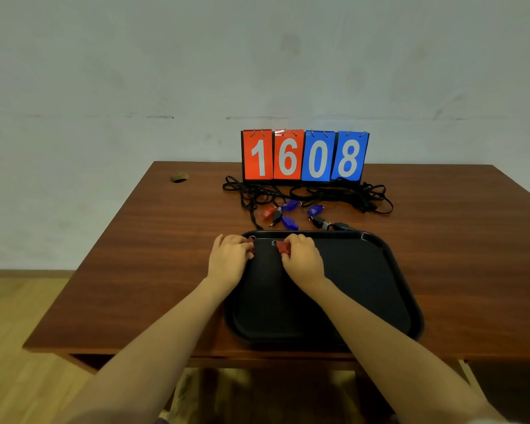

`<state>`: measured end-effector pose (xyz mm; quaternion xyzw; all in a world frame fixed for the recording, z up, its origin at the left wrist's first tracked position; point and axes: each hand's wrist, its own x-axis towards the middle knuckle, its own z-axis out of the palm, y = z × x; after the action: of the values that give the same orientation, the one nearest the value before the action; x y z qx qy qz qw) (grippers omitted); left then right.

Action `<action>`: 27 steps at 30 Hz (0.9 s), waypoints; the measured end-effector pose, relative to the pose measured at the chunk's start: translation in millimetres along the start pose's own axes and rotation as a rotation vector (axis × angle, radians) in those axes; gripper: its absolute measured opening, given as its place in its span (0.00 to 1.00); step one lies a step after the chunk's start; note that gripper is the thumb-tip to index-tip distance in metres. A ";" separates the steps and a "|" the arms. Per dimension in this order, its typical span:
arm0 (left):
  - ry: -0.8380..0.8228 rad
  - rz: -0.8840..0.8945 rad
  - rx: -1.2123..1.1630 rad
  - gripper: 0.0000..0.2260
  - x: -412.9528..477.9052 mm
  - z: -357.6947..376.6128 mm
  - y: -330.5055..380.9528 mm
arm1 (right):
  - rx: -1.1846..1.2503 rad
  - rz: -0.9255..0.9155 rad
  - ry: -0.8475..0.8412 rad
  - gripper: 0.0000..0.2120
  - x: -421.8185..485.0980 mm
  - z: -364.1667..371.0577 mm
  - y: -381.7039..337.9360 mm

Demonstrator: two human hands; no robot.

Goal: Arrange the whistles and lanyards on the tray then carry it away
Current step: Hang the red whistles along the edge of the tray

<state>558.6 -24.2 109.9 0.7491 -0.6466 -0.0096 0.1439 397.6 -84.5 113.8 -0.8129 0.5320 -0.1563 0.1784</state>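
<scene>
Head view: black tray [355, 289] sits on the wooden table [135, 255], near edge close to the table's front edge. Left hand [228, 258] is at the tray's far-left corner, fingers curled, pinching a red whistle [251, 243] right over the rim; the whistle is mostly hidden, so contact with the tray can't be told. Right hand [302, 259] is inside the tray just beside the far rim, fingers curled tight round a second red whistle [283, 246], with its metal ring [273, 242] showing on the left. The hands are close together but apart. Just beyond the tray's far rim lies the loose pile: third red whistle [268, 212], three blue whistles [291, 205] [315, 210] [289, 222], and two black whistles [277, 216] [320, 222]. One black clip nearly touches the rim. The tangled black lanyards [288, 194] spread behind them. Further beyond the tray stands a flip scoreboard [303, 156] reading 16 in red and 08 in blue. A cable hole [179, 178] is far-left of the tray.
</scene>
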 end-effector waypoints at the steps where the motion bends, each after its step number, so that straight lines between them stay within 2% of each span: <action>1: -0.009 -0.007 0.047 0.14 0.0 -0.3 0.4 | -0.029 0.004 0.005 0.15 -1.0 1.0 1.6; 6: -0.011 -0.006 0.146 0.13 0.4 -3.6 3.7 | 0.003 0.109 0.009 0.13 2.5 -3.5 2.2; 12: -0.009 -0.014 0.164 0.09 1.4 -5.3 4.0 | 0.058 0.203 -0.005 0.22 13.4 2.5 -21.4; 16: -0.027 -0.014 0.188 0.10 3.5 -6.5 6.0 | 0.013 0.231 -0.053 0.24 16.2 15.3 -28.7; 27: -0.032 -0.010 0.196 0.13 3.4 -4.9 4.8 | 0.067 0.272 -0.095 0.22 27.0 19.1 -29.8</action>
<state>555.4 -27.1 116.2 0.7624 -0.6430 0.0413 0.0595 440.5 -96.0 112.2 -0.7333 0.6228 -0.1097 0.2496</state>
